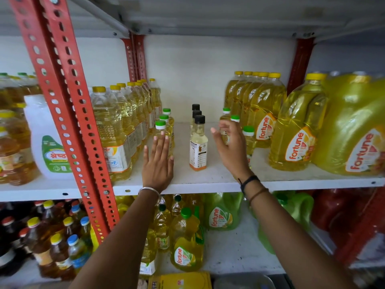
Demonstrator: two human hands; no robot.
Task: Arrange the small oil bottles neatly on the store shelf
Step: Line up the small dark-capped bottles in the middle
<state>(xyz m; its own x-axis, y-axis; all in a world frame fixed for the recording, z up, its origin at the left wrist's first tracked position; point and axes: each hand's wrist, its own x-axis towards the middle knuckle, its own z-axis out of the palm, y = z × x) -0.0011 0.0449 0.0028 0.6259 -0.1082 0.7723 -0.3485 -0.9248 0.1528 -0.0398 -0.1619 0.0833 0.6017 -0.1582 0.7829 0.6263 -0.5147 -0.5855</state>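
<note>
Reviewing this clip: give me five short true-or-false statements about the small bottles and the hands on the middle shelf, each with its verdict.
1. Three black-capped bottles stand in a row in the middle of the shelf. True.
2. The left hand lies flat against the green-capped bottles on the left. True.
3. The right hand grips a black-capped bottle. False: it is open and holds nothing, near the green-capped bottles on the right.
4. The small bottles on the left have yellow caps. False: theirs are green.
5. Both wrists are bare. False: each wears a band.
</note>
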